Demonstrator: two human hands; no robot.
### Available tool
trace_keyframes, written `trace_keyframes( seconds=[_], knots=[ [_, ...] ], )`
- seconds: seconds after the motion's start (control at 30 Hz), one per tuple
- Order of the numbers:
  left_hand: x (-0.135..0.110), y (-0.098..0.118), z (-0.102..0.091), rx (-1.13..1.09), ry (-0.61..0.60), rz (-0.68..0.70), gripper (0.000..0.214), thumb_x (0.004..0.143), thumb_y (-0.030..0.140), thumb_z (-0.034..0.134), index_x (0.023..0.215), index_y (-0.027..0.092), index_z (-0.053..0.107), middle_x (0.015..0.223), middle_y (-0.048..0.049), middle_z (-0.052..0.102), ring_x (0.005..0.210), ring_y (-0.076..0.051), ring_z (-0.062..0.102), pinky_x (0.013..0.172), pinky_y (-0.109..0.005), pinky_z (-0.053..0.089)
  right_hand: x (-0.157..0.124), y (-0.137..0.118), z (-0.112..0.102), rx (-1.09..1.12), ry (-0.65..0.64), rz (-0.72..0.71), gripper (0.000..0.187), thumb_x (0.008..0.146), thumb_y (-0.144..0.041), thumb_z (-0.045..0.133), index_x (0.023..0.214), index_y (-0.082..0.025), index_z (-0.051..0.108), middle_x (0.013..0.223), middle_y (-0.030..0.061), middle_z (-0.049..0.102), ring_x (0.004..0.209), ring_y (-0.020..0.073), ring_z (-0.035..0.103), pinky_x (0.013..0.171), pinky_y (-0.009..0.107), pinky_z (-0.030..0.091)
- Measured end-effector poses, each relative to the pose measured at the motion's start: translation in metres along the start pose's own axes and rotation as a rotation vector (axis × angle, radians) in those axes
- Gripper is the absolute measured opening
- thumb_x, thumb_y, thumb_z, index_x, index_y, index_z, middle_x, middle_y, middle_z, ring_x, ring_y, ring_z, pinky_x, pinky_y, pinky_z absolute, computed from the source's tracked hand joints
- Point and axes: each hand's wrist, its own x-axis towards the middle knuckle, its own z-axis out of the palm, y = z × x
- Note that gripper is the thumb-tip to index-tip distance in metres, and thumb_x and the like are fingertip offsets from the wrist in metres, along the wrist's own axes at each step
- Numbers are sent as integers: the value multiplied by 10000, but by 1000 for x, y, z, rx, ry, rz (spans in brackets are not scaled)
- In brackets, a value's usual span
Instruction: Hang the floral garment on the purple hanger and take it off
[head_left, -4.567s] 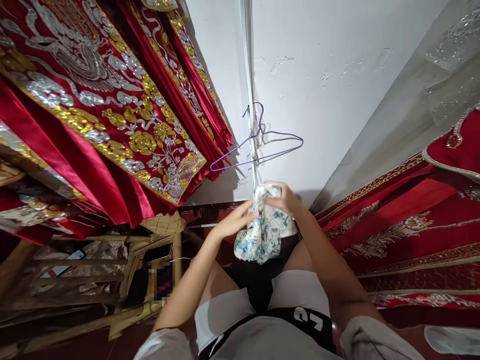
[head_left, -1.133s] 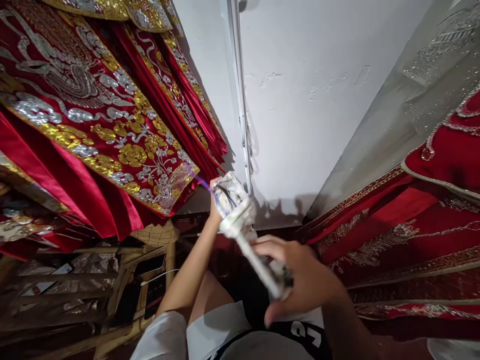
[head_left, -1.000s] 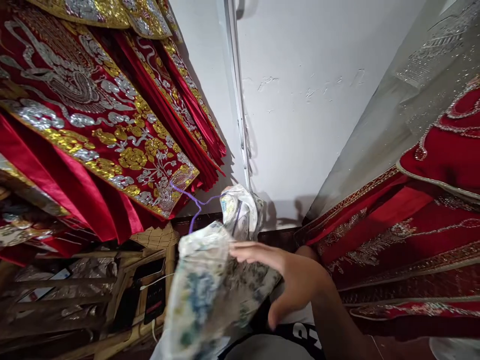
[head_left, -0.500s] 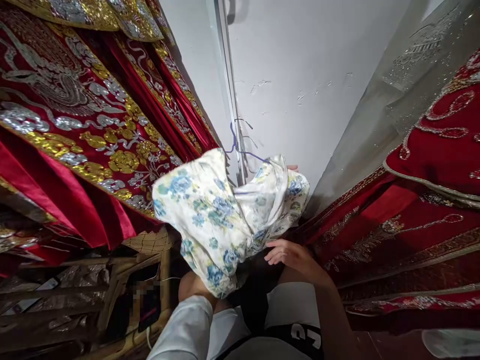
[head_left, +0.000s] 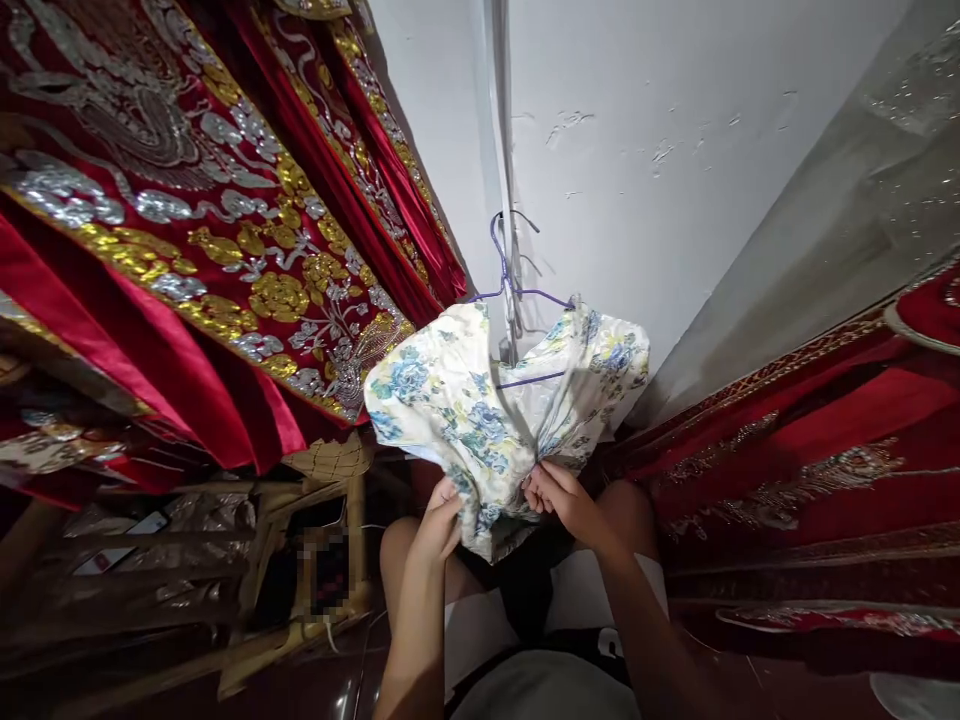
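Observation:
A white short-sleeved blouse with blue and yellow flowers drapes from a purple wire hanger against a metal upright on the wall. Its neckline gapes, and the hanger's lower bar shows across the opening. At the lower left edge of the blouse, my left hand is closed with the cloth in its fingers. My right hand pinches the front edge near the bottom of the neckline. Folds of cloth hide part of the fingertips on both sides.
Red garments with gold and silver embroidery hang on the left. More red embroidered cloth hangs on the right beside sheer glittery fabric. A bamboo rack stands low at left with a phone on it.
My left hand has come out from behind the blouse and now grips its lower left edge. The right hand has closed on the front edge. The view has shifted, and the hanger shows more.

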Motion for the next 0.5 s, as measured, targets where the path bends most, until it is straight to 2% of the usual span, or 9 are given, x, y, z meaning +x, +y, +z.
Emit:
trace_keyframes(
  seconds=[0.13, 0.2, 0.3, 0.4, 0.5],
  knots=[
    [9, 4, 11, -3, -34, -26, 380, 626, 363, 911, 925, 181, 761, 897, -81, 783, 985, -306, 740, 922, -408, 580, 8, -11, 10, 74, -1, -16, 495, 952, -665, 493, 724, -231, 563, 638, 25, 569, 575, 165, 485, 568, 320, 378],
    [10, -1, 12, 0, -26, -24, 418, 626, 379, 913, 962, 178, 768, 964, -100, 791, 1025, -316, 732, 931, -407, 570, 9, -15, 11, 75, 54, -24, 413, 931, -569, 549, 694, -232, 564, 596, 10, 528, 556, 159, 452, 553, 313, 354],
    [14, -12, 8, -25, 148, 66, 461, 630, 414, 910, 1005, 188, 765, 1055, -101, 790, 1073, -292, 719, 948, -364, 552, 7, -17, 8, 66, 147, -30, 356, 885, -449, 573, 609, -228, 526, 542, -10, 453, 525, 140, 394, 534, 301, 313],
    [20, -19, 7, -77, 339, 163, 483, 627, 428, 906, 1030, 208, 758, 1094, -83, 785, 1085, -252, 714, 933, -307, 541, 7, -14, 5, 71, 176, -7, 352, 895, -460, 560, 637, -226, 517, 545, -20, 452, 511, 131, 383, 528, 295, 306],
    [20, -20, 13, -103, 298, 114, 470, 610, 416, 911, 999, 203, 757, 1025, -83, 788, 1018, -262, 731, 898, -330, 557, 12, -7, 5, 52, 170, 0, 365, 907, -564, 583, 771, -227, 542, 586, -26, 515, 511, 132, 405, 529, 292, 323]
  ],
)
